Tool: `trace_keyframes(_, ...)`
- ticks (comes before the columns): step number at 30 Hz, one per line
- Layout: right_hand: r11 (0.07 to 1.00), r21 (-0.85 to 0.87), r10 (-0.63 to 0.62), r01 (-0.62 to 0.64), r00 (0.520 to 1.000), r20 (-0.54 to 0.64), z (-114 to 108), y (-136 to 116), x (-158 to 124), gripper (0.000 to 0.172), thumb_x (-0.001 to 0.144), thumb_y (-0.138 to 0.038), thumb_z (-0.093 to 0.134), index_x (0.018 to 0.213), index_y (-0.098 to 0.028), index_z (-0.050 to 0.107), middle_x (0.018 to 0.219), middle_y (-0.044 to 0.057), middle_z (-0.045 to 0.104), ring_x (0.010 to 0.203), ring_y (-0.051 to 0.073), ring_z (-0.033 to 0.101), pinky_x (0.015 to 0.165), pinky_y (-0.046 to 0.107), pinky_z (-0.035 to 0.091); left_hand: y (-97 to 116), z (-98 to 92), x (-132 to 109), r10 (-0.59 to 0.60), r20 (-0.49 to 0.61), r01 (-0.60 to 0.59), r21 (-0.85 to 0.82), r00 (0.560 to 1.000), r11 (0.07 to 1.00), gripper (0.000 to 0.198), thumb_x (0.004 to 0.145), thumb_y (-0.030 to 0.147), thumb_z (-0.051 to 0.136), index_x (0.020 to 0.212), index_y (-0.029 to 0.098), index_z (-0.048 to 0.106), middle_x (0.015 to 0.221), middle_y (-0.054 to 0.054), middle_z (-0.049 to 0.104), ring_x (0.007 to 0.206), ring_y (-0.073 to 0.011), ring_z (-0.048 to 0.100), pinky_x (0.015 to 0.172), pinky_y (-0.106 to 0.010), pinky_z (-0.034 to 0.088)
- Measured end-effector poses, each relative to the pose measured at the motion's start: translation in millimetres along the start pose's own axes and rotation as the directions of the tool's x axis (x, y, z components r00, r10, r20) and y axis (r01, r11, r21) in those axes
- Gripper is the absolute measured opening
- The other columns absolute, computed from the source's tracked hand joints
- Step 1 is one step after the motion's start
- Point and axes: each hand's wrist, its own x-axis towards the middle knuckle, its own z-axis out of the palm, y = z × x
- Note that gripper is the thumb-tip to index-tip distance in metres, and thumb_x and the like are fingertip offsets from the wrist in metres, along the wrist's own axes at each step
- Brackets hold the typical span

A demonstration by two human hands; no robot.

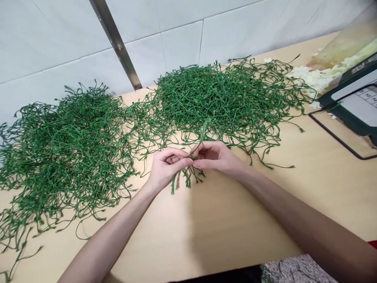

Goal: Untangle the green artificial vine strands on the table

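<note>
Both hands meet at the middle of a light wooden table (224, 220). My left hand (165, 167) and my right hand (216, 156) pinch the same green plastic stem sprig (188, 177). Its branched ends hang down between the fingers, and one thicker stalk (203, 131) rises up behind them. Just beyond the hands lies a big heap of green plastic stems (224, 98). A second, wider heap (64, 145) spreads over the left side of the table.
White artificial petals (312, 78) lie at the far right beside a clear bag (347, 43) and a dark box (353, 106). A white tiled wall (182, 35) with a metal strip (118, 43) stands behind the table.
</note>
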Motion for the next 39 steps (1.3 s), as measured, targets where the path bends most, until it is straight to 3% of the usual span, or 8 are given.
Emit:
trace_keyframes(6, 1.000, -0.003, 0.002, -0.002, 1.000, -0.007, 2.6, -2.5, 0.2, 0.028, 0.060, -0.025, 0.086, 0.067, -0.016, 0.060, 0.062, -0.004, 0.054, 0.057, 0.008, 0.049, 0.052, 0.022, 0.042, 1.7, 1.0, -0.7, -0.025, -0.003, 0.025, 0.024, 1.000, 0.999, 0.024, 0.053, 0.027, 0.089, 0.067, 0.016, 0.072, 0.057, 0.001, 0.064, 0.051, -0.0081, 0.054, 0.049, -0.021, 0.044)
trace_keyframes(16, 0.998, 0.050, 0.025, -0.026, 1.000, 0.004, 1.4, -3.7, -1.5, 0.018, 0.065, -0.019, 0.082, 0.073, -0.015, 0.067, 0.067, -0.002, 0.063, 0.061, 0.008, 0.056, 0.060, 0.022, 0.046, -2.4, -0.3, 0.8, -0.028, 0.057, 0.029, -0.021, 0.998, 0.999, 0.030, 0.055, 0.024, 0.089, 0.077, 0.015, 0.070, 0.063, 0.002, 0.065, 0.056, -0.0067, 0.057, 0.057, -0.019, 0.048)
trace_keyframes(24, 0.999, 0.051, -0.010, 0.015, 0.995, -0.095, 2.1, -3.1, 0.2, 0.016, 0.064, -0.022, 0.083, 0.073, -0.017, 0.071, 0.072, -0.001, 0.067, 0.064, 0.009, 0.059, 0.061, 0.022, 0.048, -1.4, -1.0, 0.9, -0.033, 0.025, 0.034, -0.036, 0.999, 0.999, 0.027, 0.059, 0.029, 0.086, 0.066, 0.014, 0.064, 0.068, 0.000, 0.069, 0.057, -0.0080, 0.059, 0.058, -0.021, 0.050)
trace_keyframes(32, 0.991, 0.111, 0.086, -0.081, 0.996, -0.040, -1.5, -6.0, 0.1, 0.023, 0.068, -0.032, 0.083, 0.077, -0.016, 0.069, 0.066, -0.003, 0.065, 0.057, 0.007, 0.056, 0.057, 0.022, 0.047, -0.1, -0.3, -0.2, -0.061, -0.002, 0.061, 0.018, 0.998, 0.998, 0.032, 0.055, 0.030, 0.088, 0.065, 0.014, 0.062, 0.060, 0.001, 0.066, 0.052, -0.0083, 0.059, 0.051, -0.020, 0.047)
trace_keyframes(39, 0.991, 0.093, 0.094, -0.100, 0.994, 0.063, -3.8, -1.8, -0.2, 0.034, 0.059, -0.018, 0.087, 0.086, -0.018, 0.067, 0.068, -0.003, 0.068, 0.060, 0.009, 0.062, 0.058, 0.021, 0.050, 2.8, 1.6, -1.0, -0.024, 0.015, 0.023, 0.073, 1.000, 0.997, 0.031, 0.058, 0.032, 0.087, 0.069, 0.014, 0.064, 0.053, 0.005, 0.057, 0.047, -0.0048, 0.049, 0.046, -0.017, 0.040)
